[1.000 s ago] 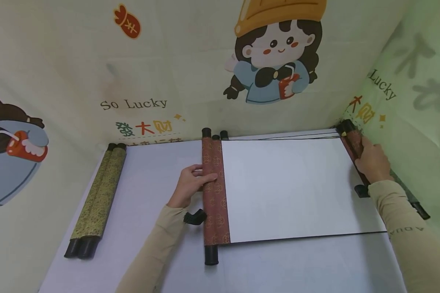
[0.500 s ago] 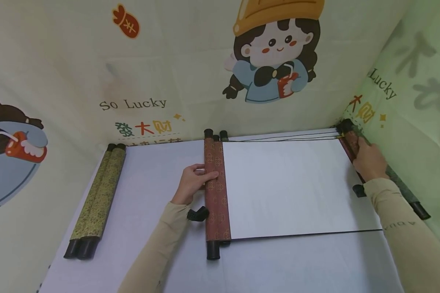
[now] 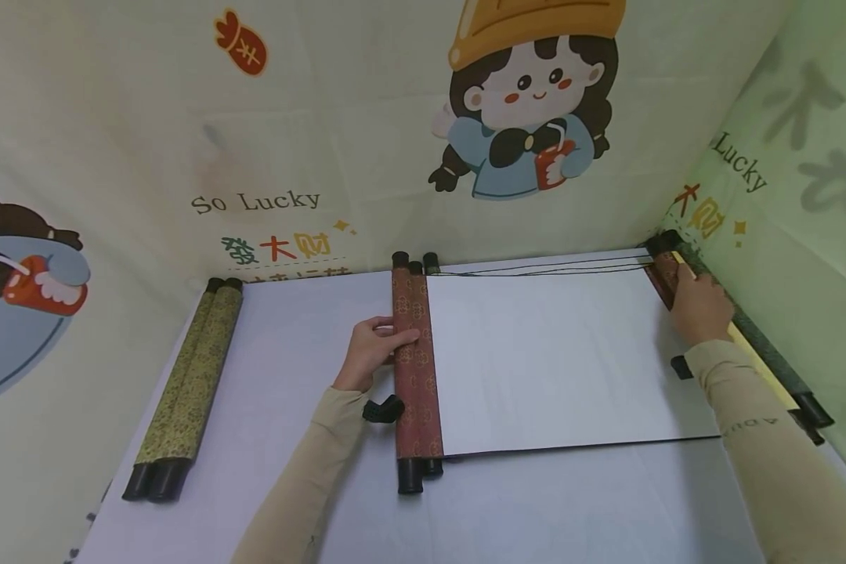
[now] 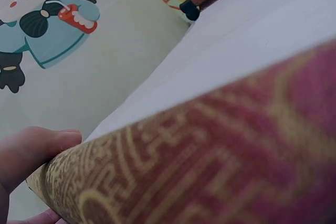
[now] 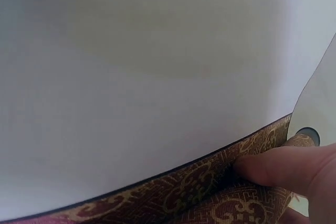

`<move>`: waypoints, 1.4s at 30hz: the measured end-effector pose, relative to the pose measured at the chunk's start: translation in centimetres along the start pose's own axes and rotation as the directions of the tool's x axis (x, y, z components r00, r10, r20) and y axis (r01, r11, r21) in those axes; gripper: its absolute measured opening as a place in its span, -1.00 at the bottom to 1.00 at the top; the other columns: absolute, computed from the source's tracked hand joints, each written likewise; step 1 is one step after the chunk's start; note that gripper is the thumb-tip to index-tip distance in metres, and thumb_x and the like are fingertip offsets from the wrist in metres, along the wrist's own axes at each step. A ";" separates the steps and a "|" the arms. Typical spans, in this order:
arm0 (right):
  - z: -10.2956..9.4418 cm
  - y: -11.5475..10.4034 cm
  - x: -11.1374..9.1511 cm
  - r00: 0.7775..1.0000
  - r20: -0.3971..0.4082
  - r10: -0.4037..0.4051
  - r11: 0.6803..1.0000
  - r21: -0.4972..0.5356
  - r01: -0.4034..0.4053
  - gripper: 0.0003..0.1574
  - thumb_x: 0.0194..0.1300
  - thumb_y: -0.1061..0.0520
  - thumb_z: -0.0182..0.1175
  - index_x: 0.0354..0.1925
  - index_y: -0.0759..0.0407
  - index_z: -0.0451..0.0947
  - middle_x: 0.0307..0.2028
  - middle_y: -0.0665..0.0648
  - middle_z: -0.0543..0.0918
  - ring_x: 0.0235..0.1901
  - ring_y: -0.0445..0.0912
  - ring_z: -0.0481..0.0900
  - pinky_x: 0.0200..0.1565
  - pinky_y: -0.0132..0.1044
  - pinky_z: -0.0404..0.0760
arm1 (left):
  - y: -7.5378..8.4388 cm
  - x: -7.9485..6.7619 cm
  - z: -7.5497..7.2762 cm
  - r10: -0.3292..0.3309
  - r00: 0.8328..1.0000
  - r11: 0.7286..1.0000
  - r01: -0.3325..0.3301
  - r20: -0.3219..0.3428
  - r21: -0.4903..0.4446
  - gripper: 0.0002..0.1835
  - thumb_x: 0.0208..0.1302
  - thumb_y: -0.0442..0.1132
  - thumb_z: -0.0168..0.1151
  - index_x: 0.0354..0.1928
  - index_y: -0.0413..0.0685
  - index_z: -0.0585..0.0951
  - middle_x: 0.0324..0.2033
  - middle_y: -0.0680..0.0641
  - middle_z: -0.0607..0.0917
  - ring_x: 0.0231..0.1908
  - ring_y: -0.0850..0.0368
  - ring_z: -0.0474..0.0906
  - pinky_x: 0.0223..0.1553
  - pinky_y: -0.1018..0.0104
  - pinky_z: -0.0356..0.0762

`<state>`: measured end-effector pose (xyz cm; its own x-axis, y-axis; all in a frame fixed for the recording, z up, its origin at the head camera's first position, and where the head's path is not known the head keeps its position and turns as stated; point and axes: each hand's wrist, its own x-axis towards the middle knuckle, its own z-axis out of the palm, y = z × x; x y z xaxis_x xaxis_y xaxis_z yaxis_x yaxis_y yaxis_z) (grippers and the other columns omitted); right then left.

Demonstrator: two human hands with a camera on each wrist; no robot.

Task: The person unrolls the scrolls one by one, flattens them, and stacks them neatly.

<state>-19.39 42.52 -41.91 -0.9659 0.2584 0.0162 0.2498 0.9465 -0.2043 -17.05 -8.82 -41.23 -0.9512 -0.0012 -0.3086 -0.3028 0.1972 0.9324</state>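
Observation:
A red patterned hanging scroll lies part unrolled, its white sheet (image 3: 550, 360) spread between two rolled ends. My left hand (image 3: 366, 352) grips the left roll (image 3: 406, 376), thumb on top and fingers at its outer side; black knobs stick out at both ends. In the left wrist view the thumb (image 4: 47, 148) rests along the brocade. My right hand (image 3: 701, 309) grips the right roll (image 3: 661, 262) near its far end. In the right wrist view, the right thumb (image 5: 268, 166) presses on the brocade band (image 5: 191, 182) beside the sheet; the other fingers are mostly hidden.
A green scroll (image 3: 771, 345) lies along the right side, with a yellow strip (image 3: 764, 368) beside it. Two yellow-green rolls (image 3: 190, 376) lie together on the left of the white table (image 3: 571, 509). Thin black cords (image 3: 557, 270) run along the far edge. Printed cloth walls (image 3: 352, 141) enclose the back and sides.
My right hand and the right roll have shifted left, and the yellow strip beside the green scroll now shows. The sheet's near edge has moved slightly away. My left hand stays on its roll.

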 end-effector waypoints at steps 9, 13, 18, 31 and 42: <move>0.5 -1.1 -0.3 0.999 -0.041 -0.033 0.997 -0.077 0.030 -0.51 0.45 0.44 -0.24 0.28 0.66 0.06 0.00 0.77 0.25 0.00 0.65 0.26 -0.11 0.45 0.40 | -0.6 0.5 0.0 -0.030 0.999 0.999 0.030 -0.015 0.041 -0.26 0.07 -0.12 0.53 0.25 -0.29 0.47 -0.01 -0.29 0.66 -0.17 0.04 0.68 -0.19 0.27 0.66; 0.5 -1.1 -0.5 0.995 -0.086 -0.055 0.993 -0.109 0.046 -0.62 0.45 0.43 -0.23 0.11 0.73 0.18 -0.09 0.78 0.28 -0.08 0.63 0.29 -0.17 0.42 0.42 | -0.7 0.7 -0.1 -0.035 0.999 0.997 0.035 -0.003 0.067 -0.23 0.08 -0.07 0.52 0.27 -0.29 0.45 0.05 -0.30 0.63 -0.04 -0.05 0.64 -0.06 0.20 0.62; 0.4 -1.0 -0.7 0.989 -0.124 -0.079 0.990 -0.129 0.063 -0.67 0.39 0.44 -0.18 0.01 0.75 0.26 -0.16 0.75 0.31 -0.12 0.58 0.32 -0.21 0.39 0.43 | -0.9 0.8 -0.3 -0.036 0.999 0.997 0.036 0.003 0.069 -0.23 0.10 -0.08 0.51 0.30 -0.30 0.44 0.11 -0.30 0.60 0.06 -0.10 0.59 0.01 0.14 0.59; 0.3 0.1 -0.9 0.992 -0.095 -0.088 0.988 -0.136 0.074 -0.50 0.25 0.38 0.17 0.01 0.74 0.25 -0.13 0.73 0.31 -0.10 0.57 0.32 -0.25 0.35 0.47 | -1.0 1.2 -0.9 0.025 1.000 1.000 -0.025 -0.009 0.007 -0.35 0.15 -0.20 0.47 0.24 -0.31 0.50 0.07 -0.33 0.65 0.02 -0.09 0.64 0.06 0.14 0.60; -1.7 -1.3 -1.3 0.985 -0.101 -0.139 0.990 -0.011 0.139 -0.45 0.28 0.33 0.18 0.07 0.71 0.23 -0.07 0.74 0.30 -0.04 0.58 0.27 -0.16 0.42 0.40 | -0.2 1.0 -2.4 0.022 0.999 0.995 -0.025 -0.028 -0.095 -0.42 0.23 -0.30 0.37 0.26 -0.37 0.46 0.07 -0.36 0.63 0.03 -0.18 0.63 0.04 0.07 0.63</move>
<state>-18.31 41.31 -40.02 -0.9794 0.1425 0.1429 0.1144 0.9753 -0.1889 -18.12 -11.19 -41.32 -0.9589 -0.0241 -0.2826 -0.2836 0.1036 0.9533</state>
